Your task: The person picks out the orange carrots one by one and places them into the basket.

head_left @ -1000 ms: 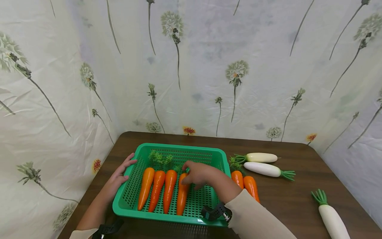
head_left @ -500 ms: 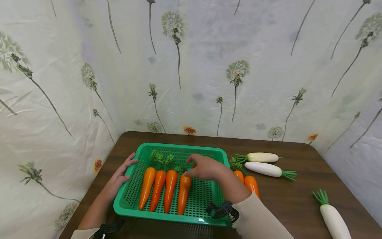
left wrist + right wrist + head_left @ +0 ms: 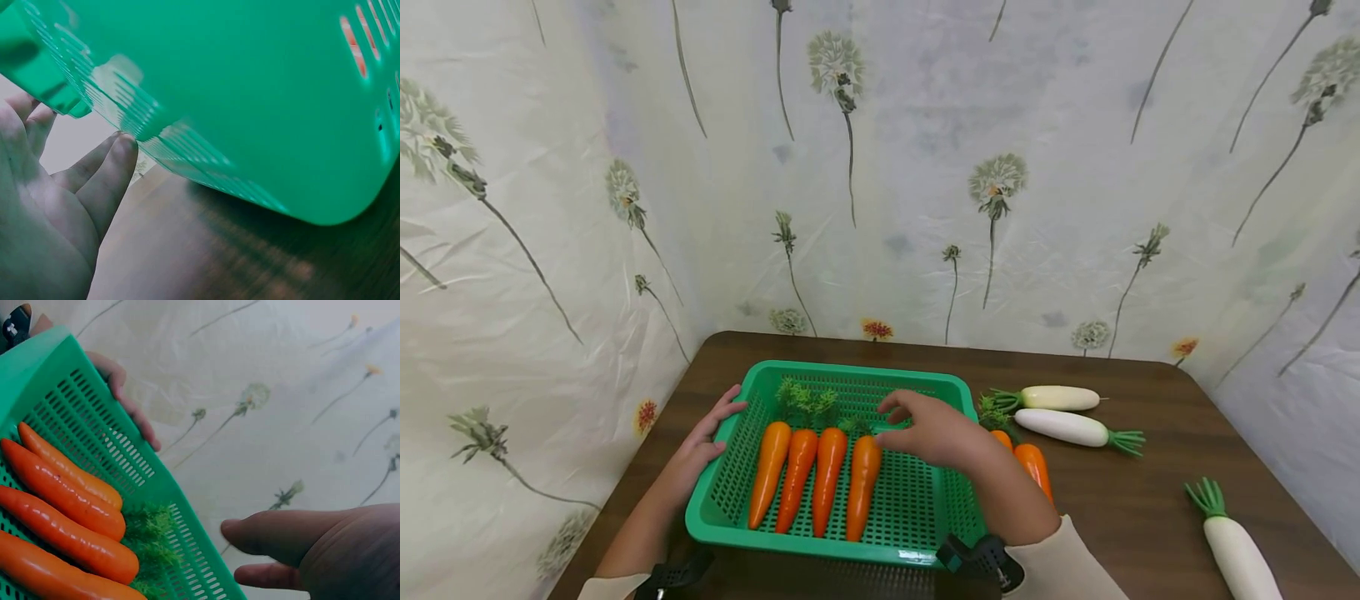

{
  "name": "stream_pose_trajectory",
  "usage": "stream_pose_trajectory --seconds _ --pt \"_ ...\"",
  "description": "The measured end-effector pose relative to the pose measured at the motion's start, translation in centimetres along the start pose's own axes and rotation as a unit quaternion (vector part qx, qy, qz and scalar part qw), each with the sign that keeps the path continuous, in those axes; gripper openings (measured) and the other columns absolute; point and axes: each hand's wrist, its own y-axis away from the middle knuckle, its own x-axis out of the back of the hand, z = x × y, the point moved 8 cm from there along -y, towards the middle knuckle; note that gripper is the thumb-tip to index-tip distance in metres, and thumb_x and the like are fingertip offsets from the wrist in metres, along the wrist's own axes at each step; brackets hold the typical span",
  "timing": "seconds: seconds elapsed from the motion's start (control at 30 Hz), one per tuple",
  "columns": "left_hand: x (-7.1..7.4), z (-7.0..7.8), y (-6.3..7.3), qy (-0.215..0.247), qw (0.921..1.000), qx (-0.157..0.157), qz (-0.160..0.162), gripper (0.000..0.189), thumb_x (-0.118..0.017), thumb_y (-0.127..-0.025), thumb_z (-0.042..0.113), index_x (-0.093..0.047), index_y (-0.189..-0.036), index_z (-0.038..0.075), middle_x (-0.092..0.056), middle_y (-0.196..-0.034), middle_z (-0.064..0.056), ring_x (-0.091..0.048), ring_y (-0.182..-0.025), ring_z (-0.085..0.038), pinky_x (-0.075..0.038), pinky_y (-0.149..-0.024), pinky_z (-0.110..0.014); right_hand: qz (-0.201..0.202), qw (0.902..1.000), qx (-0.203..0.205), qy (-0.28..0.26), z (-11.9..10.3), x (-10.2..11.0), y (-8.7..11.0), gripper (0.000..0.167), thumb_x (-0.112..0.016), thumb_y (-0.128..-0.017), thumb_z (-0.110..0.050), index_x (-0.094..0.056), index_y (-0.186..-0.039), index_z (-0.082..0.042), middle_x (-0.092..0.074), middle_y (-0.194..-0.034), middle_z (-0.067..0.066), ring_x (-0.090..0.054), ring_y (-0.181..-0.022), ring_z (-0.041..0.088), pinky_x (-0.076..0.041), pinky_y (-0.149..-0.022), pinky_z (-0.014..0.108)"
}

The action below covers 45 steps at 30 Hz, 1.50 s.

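Observation:
A green plastic basket (image 3: 917, 560) holds several orange carrots (image 3: 825, 483) in a row, green tops toward its far side. My left hand (image 3: 698, 450) rests against the basket's left side, fingers at the rim. In the left wrist view the extended fingertips touch the outer wall of the basket (image 3: 250, 112). My right hand (image 3: 928, 429) hovers over the basket's right half, just right of the rightmost carrot (image 3: 862, 487), thumb and fingers apart with nothing between them. In the right wrist view the thumb (image 3: 275, 534) is beyond the basket rim, away from the carrots (image 3: 69, 540).
Two more carrots (image 3: 1032, 467) lie right of the basket, partly hidden by my right arm. Two white radishes (image 3: 1063, 426) lie behind them, and another radish (image 3: 1238, 554) is at the table's right. A flower-printed cloth (image 3: 902, 167) hangs behind the brown table (image 3: 1120, 517).
My right hand has let go of the rightmost carrot, its fingers have spread, and it has moved slightly right. The carrot stays in the basket. My left hand has kept its place.

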Motion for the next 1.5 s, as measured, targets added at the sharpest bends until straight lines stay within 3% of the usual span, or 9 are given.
stream_pose_trajectory --seconds 0.33,0.63,0.93,1.13,1.3,1.5 --pt "0.0 -0.2 0.0 0.0 1.0 -0.009 -0.003 0.053 -0.029 -0.098 -0.009 -0.032 -0.151 -0.016 -0.007 -0.177 -0.01 -0.017 -0.151 0.011 -0.029 -0.111 -0.011 0.04 0.9972 0.004 -0.063 1.1 0.9 2.5 0.039 -0.071 -0.099 -0.036 -0.063 -0.135 -0.023 -0.064 -0.136 0.002 -0.063 -0.121 0.027 -0.055 -0.092 0.047" --pt "0.0 -0.1 -0.1 0.003 0.9998 -0.018 -0.005 0.051 -0.03 -0.1 -0.008 -0.032 -0.15 -0.016 -0.008 -0.177 -0.009 -0.018 -0.151 0.01 -0.028 -0.111 -0.011 0.099 0.9941 0.02 -0.039 2.2 2.0 4.2 0.032 -0.068 -0.101 -0.035 -0.065 -0.132 -0.027 -0.065 -0.133 -0.006 -0.065 -0.119 0.02 -0.056 -0.089 0.042" --pt "0.1 0.3 0.0 0.007 0.9996 -0.028 -0.008 0.051 -0.031 -0.099 -0.008 -0.035 -0.15 -0.014 -0.014 -0.175 0.004 -0.019 -0.152 0.009 -0.028 -0.111 -0.011 0.17 0.9837 0.038 -0.044 3.4 3.1 6.3 0.032 -0.067 -0.102 -0.029 -0.064 -0.133 -0.021 -0.066 -0.131 -0.003 -0.065 -0.116 0.019 -0.054 -0.096 0.043" --pt "0.2 0.0 0.1 -0.002 0.9998 -0.018 -0.002 0.053 -0.03 -0.098 -0.01 -0.034 -0.15 -0.015 -0.012 -0.176 0.0 -0.017 -0.152 0.01 -0.027 -0.111 -0.011 0.198 0.9776 0.044 -0.056 4.6 3.8 7.2 0.032 -0.067 -0.102 -0.028 -0.063 -0.134 -0.021 -0.068 -0.13 0.002 -0.065 -0.115 0.017 -0.052 -0.097 0.043" --pt "0.2 -0.3 0.2 -0.001 0.9999 -0.011 -0.001 0.054 -0.03 -0.096 -0.01 -0.032 -0.15 -0.016 -0.011 -0.177 -0.002 -0.017 -0.151 0.011 -0.027 -0.11 -0.01 0.212 0.974 0.052 -0.059 5.2 4.3 7.8 0.034 -0.067 -0.103 -0.028 -0.063 -0.136 -0.018 -0.068 -0.131 0.005 -0.065 -0.116 0.018 -0.055 -0.094 0.035" --pt "0.1 -0.4 0.1 0.001 0.9999 -0.015 -0.008 0.054 -0.03 -0.097 -0.01 -0.032 -0.151 -0.015 -0.01 -0.177 -0.003 -0.017 -0.151 0.011 -0.028 -0.11 -0.011 0.245 0.9681 0.027 -0.046 6.6 5.2 8.4 0.036 -0.065 -0.104 -0.027 -0.062 -0.137 -0.012 -0.068 -0.13 0.004 -0.064 -0.115 0.02 -0.055 -0.091 0.034"
